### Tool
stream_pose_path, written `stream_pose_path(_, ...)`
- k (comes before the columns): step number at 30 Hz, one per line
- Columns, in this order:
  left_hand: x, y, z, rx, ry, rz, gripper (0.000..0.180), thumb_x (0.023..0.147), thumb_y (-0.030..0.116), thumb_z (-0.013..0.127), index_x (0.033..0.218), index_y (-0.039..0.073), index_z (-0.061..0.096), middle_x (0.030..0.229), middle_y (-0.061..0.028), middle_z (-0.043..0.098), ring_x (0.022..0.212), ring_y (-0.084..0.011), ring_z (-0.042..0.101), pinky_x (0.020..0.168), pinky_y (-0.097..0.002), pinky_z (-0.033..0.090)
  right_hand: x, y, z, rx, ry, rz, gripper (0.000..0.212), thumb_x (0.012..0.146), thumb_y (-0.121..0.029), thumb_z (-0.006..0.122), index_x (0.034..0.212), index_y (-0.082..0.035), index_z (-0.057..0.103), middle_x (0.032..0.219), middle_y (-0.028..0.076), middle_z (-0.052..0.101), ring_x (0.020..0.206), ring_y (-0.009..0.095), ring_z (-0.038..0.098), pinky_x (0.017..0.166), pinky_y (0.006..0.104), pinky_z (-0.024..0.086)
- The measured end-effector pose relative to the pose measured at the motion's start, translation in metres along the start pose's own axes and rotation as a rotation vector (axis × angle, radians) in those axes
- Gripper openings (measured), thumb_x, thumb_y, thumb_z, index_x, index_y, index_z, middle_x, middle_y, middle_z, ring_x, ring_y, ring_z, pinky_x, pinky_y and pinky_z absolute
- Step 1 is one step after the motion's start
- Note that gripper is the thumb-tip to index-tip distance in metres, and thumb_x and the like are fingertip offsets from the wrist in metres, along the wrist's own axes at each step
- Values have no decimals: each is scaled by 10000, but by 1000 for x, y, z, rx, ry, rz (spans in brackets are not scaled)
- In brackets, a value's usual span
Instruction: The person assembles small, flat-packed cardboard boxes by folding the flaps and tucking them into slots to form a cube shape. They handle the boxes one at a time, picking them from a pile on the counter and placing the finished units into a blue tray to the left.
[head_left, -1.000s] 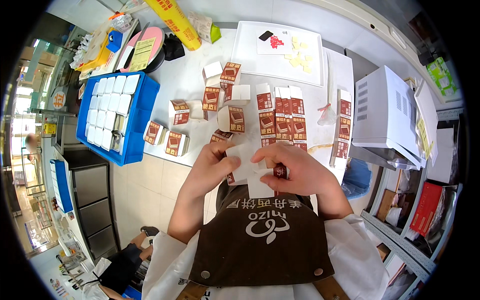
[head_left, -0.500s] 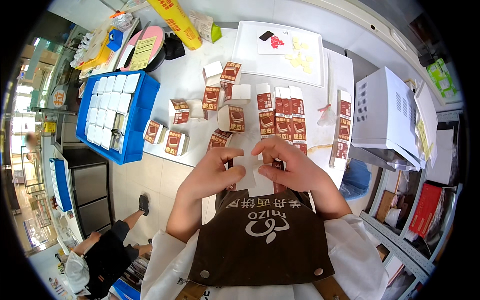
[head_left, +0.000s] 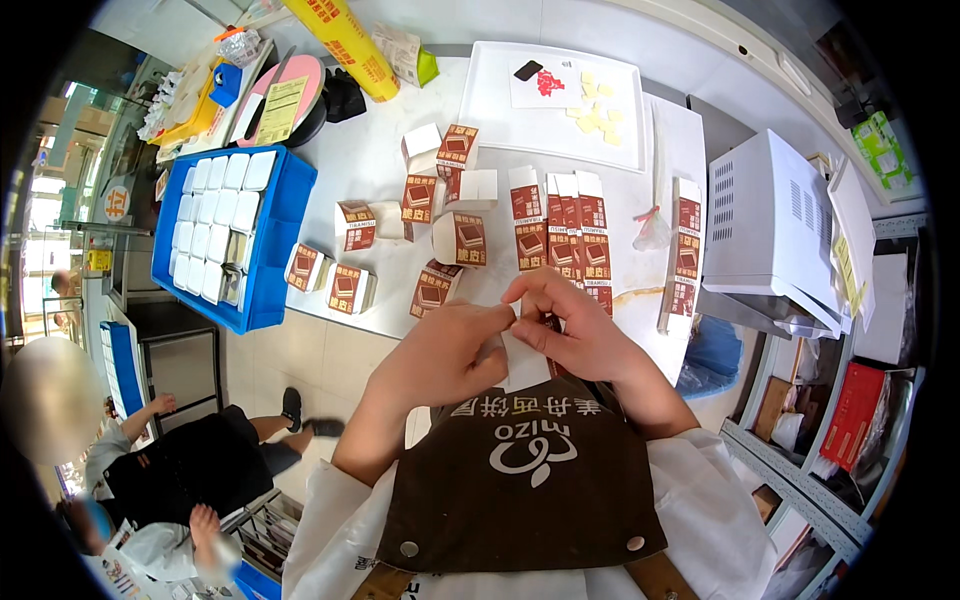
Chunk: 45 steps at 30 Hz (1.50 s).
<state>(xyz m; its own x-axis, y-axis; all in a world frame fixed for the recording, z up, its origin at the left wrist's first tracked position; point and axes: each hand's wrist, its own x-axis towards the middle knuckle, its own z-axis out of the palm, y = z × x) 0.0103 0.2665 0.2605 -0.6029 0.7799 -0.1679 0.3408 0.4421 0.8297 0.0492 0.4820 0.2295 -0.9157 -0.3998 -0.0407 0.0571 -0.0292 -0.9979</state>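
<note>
Carton (head_left: 525, 370) edges are clamped by your left hand (head_left: 452, 348) and right hand (head_left: 575, 328), likely steadying it from 2 sides.

The left forearm (head_left: 368, 425) and right forearm (head_left: 655, 398) reach inward along either side of the brown apron (head_left: 525, 510). Just beyond it, the left hand (head_left: 452, 345) is curled, thumb pointing inward; the right hand (head_left: 580, 335) arches its index finger above its thumb, fingertips close beside the left hand.

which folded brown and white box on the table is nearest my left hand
The box just beyond the left hand; the other folded boxes all sit farther from that hand.
</note>
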Motion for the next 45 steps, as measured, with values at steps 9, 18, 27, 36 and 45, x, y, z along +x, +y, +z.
stream_pose_path(9, 5, 19, 7, 249, 150, 17, 684, 648, 435, 871, 1100, 26, 562, 931, -149, 625, 897, -366, 622, 827, -435, 469, 2, 6, -2, 67, 122, 2, 207, 966, -57, 590, 1151, -47, 498, 770, -42, 453, 712, 40, 419, 649, 209, 348)
stream_pose_path(18, 2, 5, 12, -73, 284, 34, 722, 753, 450, 814, 1227, 9, 497, 1128, -137, 604, 1030, -292, 618, 911, -367, 468, 1, 15, -14, 379, 226, 35, 284, 1039, -229, 497, 1257, -48, 518, 1049, 31, 599, 994, 90, 550, 879, 255, 433)
stream_pose_path(27, 0, -28, 49, -823, 490, 72, 852, 872, 723, 523, 1298, -6, 408, 1065, -101, 573, 963, -164, 565, 874, -321, 460, -13, 46, -8, 790, 27, -95, 234, 1043, -138, 470, 1224, -10, 545, 1173, 34, 600, 1108, 107, 534, 989, 292, 405)
stream_pose_path(36, 8, -19, 51, -827, 755, -23, 902, 904, 751, 397, 1422, 14, 341, 1159, -116, 562, 934, -180, 566, 817, -332, 487, -1, 62, 13, 811, 40, 48, 203, 1030, -179, 525, 1167, -32, 550, 986, 10, 613, 938, 95, 570, 862, 269, 455)
stream_pose_path(45, 1, -31, 48, -835, 563, -178, 776, 986, 639, 334, 1468, 31, 341, 1236, -135, 563, 999, -201, 581, 848, -334, 484, 7, 52, 10, 963, 187, 114, 266, 1047, -237, 475, 1235, -51, 501, 944, 67, 623, 891, 153, 609, 799, 301, 475)
